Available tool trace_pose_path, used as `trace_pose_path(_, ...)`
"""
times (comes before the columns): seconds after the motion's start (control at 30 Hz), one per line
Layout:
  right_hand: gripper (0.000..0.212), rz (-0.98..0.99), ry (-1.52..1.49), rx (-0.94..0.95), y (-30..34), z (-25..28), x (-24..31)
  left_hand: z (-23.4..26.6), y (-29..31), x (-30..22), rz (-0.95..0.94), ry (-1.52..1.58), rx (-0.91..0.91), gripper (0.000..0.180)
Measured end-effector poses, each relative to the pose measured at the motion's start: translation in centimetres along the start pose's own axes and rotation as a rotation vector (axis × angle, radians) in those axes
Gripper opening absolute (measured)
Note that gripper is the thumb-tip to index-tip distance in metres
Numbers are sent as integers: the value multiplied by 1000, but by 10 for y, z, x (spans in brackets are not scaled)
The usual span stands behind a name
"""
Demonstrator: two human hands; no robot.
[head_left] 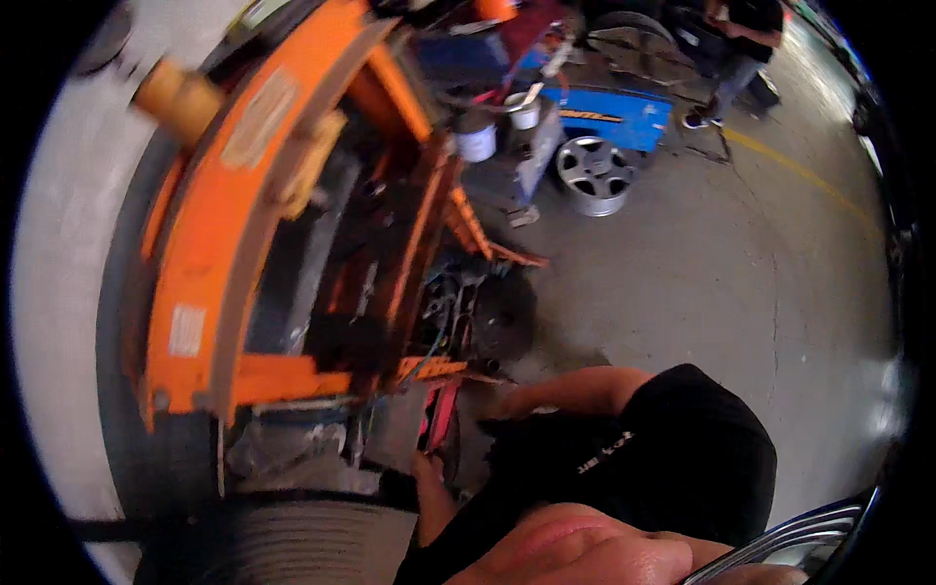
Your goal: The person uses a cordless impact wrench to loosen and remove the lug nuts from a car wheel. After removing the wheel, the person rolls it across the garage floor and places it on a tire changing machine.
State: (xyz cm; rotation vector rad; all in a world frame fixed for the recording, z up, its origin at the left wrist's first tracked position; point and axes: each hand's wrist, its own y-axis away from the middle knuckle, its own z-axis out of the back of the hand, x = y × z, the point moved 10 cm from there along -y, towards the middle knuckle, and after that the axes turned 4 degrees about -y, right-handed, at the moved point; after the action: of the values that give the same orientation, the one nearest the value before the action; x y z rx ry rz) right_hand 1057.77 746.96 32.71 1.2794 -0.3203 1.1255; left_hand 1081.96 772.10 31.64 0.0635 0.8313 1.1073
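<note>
1. Grey concrete floor (702, 283) spreads across this workshop, crossed by a yellow line (809, 174); another person (749, 44) in dark clothing stands at the far side.
2. Over on the left rises a big orange frame (200, 253), tilted in view, with scuffed labels on its beam.
3. Beyond it I see two pale buckets (477, 144), a blue panel (624, 115) and, on the floor, a silver wheel rim (597, 172).
4. Low down, just below the frame's near crossbar, is a pink-red strip (447, 414).
5. Bare-skinned, the left hand (426, 470) is at the strip's lower end; I can't tell whether its fingers grip it.
6. From the black sleeve, the right forearm (580, 389) reaches toward the same spot; its hand sinks into shadow, its grip unreadable.
</note>
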Motion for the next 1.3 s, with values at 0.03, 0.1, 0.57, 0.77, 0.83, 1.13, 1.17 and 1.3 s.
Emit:
trace_pose_path(0.03,43,-231,-99,-159,58,20,-112,-34,19,-23,-297,-362,42,55)
trace_pose_path(0.1,40,-703,14,-391,238,16,-284,-117,88,-12,-131,-529,431,53)
trace_pose_path(0.57,36,-1378,-894,-1455,839,-132,-581,-454,-33,-452,-180,-267,675,40)
trace_pose_path(0.77,30,-1375,-650,-383,717,-364,-562,-748,119,-652,-1035,-1218,1117,47)
trace_pose_path(0.83,39,-968,-1242,-557,554,-258,-474,-676,34,-722,-837,-1454,965,49)
trace_pose_path(1.13,38,-714,-2499,-1207,638,-339,-536,-961,254,-971,-1201,-1184,962,48)
trace_pose_path(1.17,42,-708,-2274,-1130,655,-334,-564,-984,269,-982,-1153,-1145,943,49)
trace_pose_path(1.3,45,-949,-1334,-767,816,-327,-682,-1032,372,-1004,-999,-930,910,48)
